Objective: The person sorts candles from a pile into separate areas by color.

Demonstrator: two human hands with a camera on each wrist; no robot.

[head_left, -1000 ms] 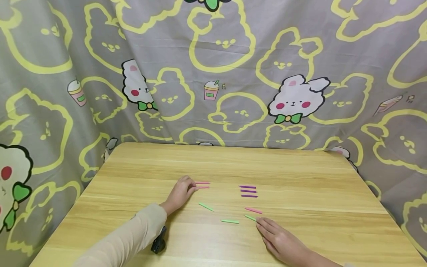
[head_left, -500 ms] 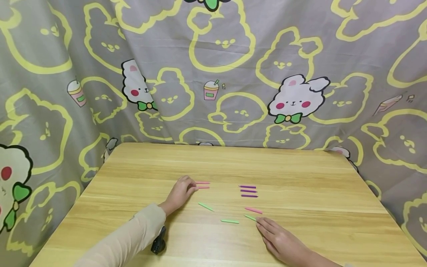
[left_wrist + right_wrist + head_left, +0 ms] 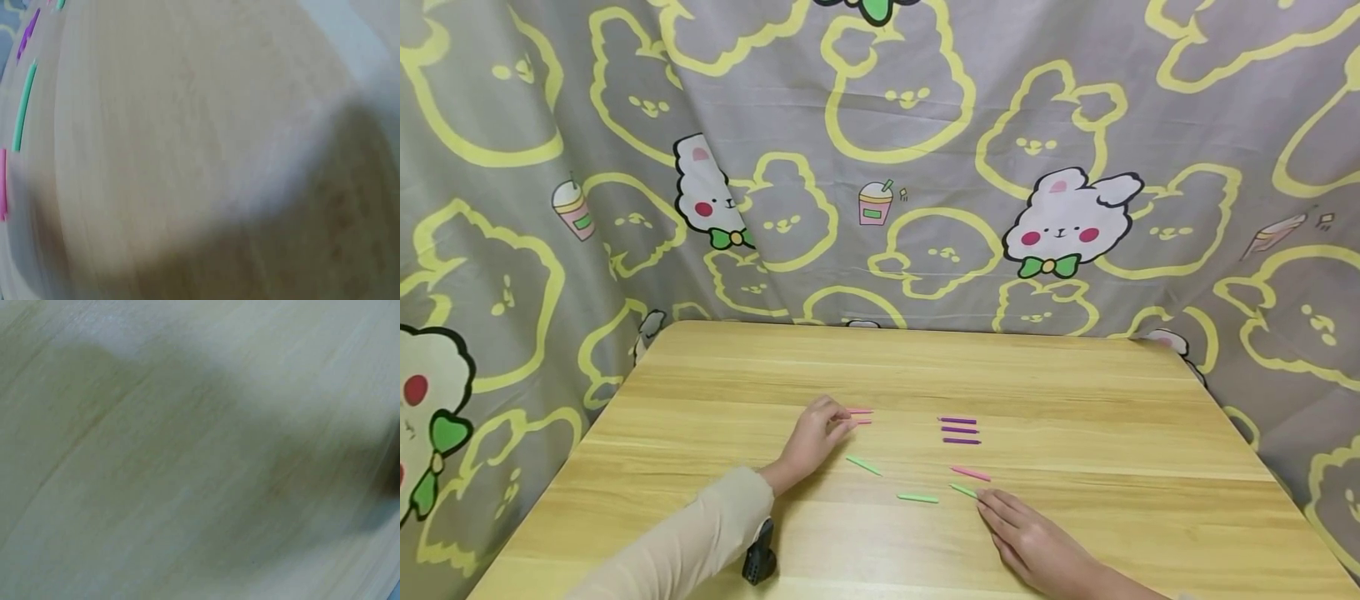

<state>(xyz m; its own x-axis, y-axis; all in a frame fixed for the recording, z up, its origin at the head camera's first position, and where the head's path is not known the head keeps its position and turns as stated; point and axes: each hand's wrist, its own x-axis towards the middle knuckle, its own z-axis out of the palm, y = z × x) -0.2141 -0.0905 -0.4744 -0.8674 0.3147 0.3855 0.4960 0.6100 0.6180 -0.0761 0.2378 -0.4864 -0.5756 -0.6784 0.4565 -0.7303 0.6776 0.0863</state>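
My left hand (image 3: 812, 435) bends over two thin pink sticks (image 3: 863, 411) lying side by side. Its thumb and fingertip come together on the nearer pink stick (image 3: 865, 422), covering the left part. My right hand (image 3: 1033, 537) lies low on the table, fingers fairly straight and together, fingertips over the right end of a thin green stick (image 3: 962, 490). Another pink stick (image 3: 970, 473) rests just beyond that one. Left of it are a green stick (image 3: 917, 498) and a slanted green stick (image 3: 863, 465). In the left wrist view a green stick (image 3: 24, 106) shows a fine pointed tip.
Three purple sticks (image 3: 960, 430) form a stack of parallel rows at the middle of the wooden table (image 3: 1075, 392). A black device (image 3: 760, 557) hangs at my left wrist. Behind the table's far edge stands a patterned curtain (image 3: 940, 308).
My left hand has shifted slightly right along the pink sticks, hiding more of them. The right hand and the other sticks stay put.
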